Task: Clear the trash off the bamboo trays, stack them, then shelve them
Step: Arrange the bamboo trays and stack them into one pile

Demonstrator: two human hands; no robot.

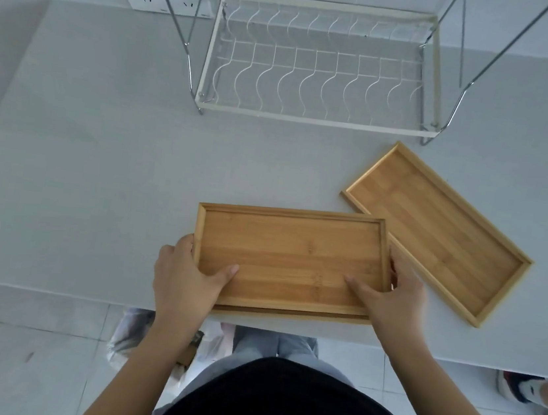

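Two shallow rectangular bamboo trays lie on the pale grey table [100, 151], both bare inside, with raised rims and lengthwise grain. The near tray [290, 261] sits square at the table's front edge, seemingly nested on another tray whose rim shows beneath. The left hand [185, 275] clasps its left end, thumb inside; the right hand [389, 297] clasps its right end likewise. The second tray [436, 227] lies angled to the right, its corner tucked under the held one. A wire dish rack [317, 64] stands behind.

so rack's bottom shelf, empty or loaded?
Empty. Only bare wire slots show in the rack; both trays sit on the table.
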